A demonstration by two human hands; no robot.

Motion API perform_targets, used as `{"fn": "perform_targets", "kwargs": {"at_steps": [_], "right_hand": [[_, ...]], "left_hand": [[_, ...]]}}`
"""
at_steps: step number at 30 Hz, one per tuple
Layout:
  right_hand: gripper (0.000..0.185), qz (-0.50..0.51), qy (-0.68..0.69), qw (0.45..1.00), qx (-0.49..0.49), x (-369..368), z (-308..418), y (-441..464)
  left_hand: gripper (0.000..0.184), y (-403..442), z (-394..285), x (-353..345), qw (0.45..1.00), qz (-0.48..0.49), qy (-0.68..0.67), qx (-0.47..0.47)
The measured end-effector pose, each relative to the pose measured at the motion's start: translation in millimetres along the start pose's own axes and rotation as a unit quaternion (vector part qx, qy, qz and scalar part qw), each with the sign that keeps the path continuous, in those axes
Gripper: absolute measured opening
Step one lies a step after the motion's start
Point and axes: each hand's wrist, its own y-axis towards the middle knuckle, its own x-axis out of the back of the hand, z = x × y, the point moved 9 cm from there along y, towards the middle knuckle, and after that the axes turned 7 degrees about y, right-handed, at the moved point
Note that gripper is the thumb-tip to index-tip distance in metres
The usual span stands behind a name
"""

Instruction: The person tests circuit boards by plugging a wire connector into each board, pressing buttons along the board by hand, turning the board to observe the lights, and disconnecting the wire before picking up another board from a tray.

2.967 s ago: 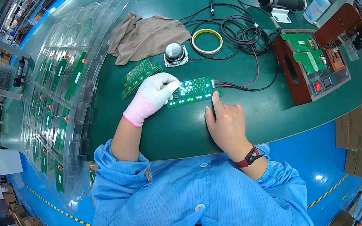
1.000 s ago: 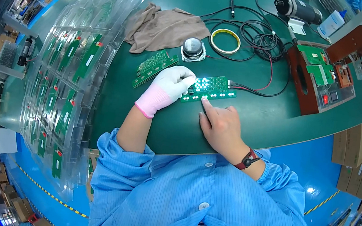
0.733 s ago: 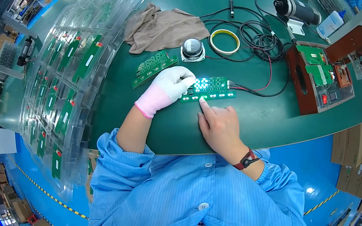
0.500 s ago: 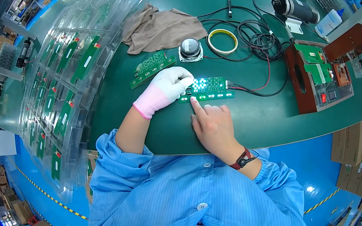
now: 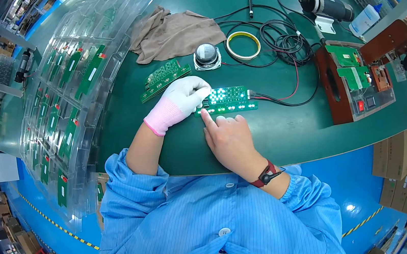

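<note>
A green circuit board (image 5: 236,95) with many bright white LEDs lies on the table, and a narrow strip of lit LEDs (image 5: 234,109) runs along its near edge. My left hand (image 5: 185,95), in a white glove with a pink cuff, is closed at the board's left end, thumb and fingers pinched there; the gripped part is hidden. My bare right hand (image 5: 231,140) points its index finger at the strip's left end, touching or nearly touching it, with the other fingers loosely curled. Black and red wires (image 5: 269,99) join the board's right end.
Several unlit boards (image 5: 166,79) lie left of my glove. Clear plastic trays (image 5: 93,128) hold more boards at the left. Behind are a brown cloth (image 5: 177,33), a round speaker-like part (image 5: 206,56), a tape roll (image 5: 243,45) and coiled cables (image 5: 287,40). A wooden test box (image 5: 329,87) stands right.
My right index fingertip has moved left along the LED strip to its left end. My left hand stays at the board's end. The whole view has shifted slightly.
</note>
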Motion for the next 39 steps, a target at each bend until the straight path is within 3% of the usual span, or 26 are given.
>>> {"fn": "perform_targets", "kwargs": {"at_steps": [3,30,39], "right_hand": [[0.041,-0.007,-0.001,1.0,0.01,0.3,1.7,0.1],[0.037,-0.008,0.031,0.999,0.023,3.0,3.7,2.6],[0.038,-0.02,0.04,0.999,0.021,1.8,1.6,1.1]], "left_hand": [[0.026,3.1,1.9,2.5,0.999,-0.009,0.045,-0.019],[0.022,-2.3,-6.4,2.2,0.999,-0.007,0.016,0.03],[0.025,-1.5,-3.6,0.3,1.0,-0.006,0.001,0.002]]}}
